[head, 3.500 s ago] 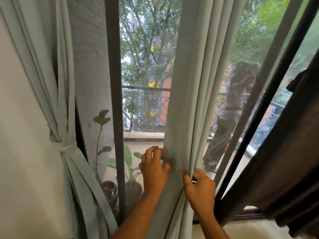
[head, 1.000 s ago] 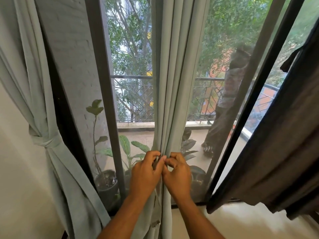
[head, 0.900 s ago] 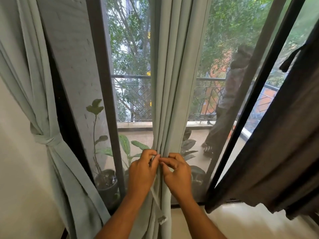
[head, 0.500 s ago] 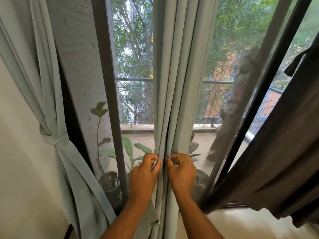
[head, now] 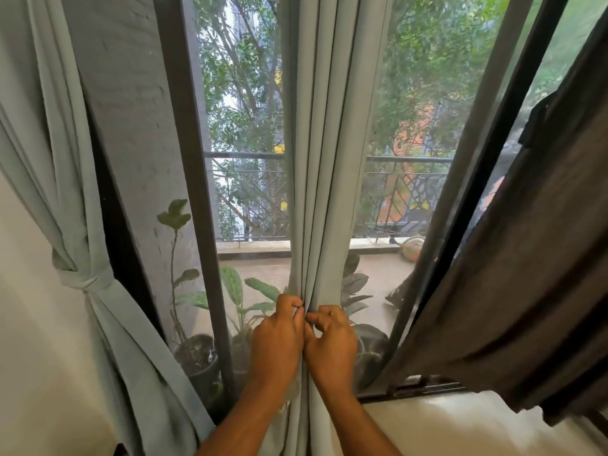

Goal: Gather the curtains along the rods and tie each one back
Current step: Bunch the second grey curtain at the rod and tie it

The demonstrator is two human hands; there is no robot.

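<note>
Middle curtain (head: 324, 159), pale green, hangs bunched in narrow folds in front of the window glass, between two dark frame posts. Left hand (head: 278, 343) and right hand (head: 332, 345) meet at the front of the bunch, low down, knuckles nearly touching. Fingers of both curled, pinching the folds; whether a tie strip is between them cannot be told. Fabric runs on down between the forearms. Far left, a second green curtain (head: 49, 159) sits knotted by the wall. Right, a dark curtain (head: 533, 274) hangs loose. Potted plants (head: 197, 350) outside on the balcony.

Potted plants (head: 197, 353) on balcony floor (head: 381, 278)
</note>
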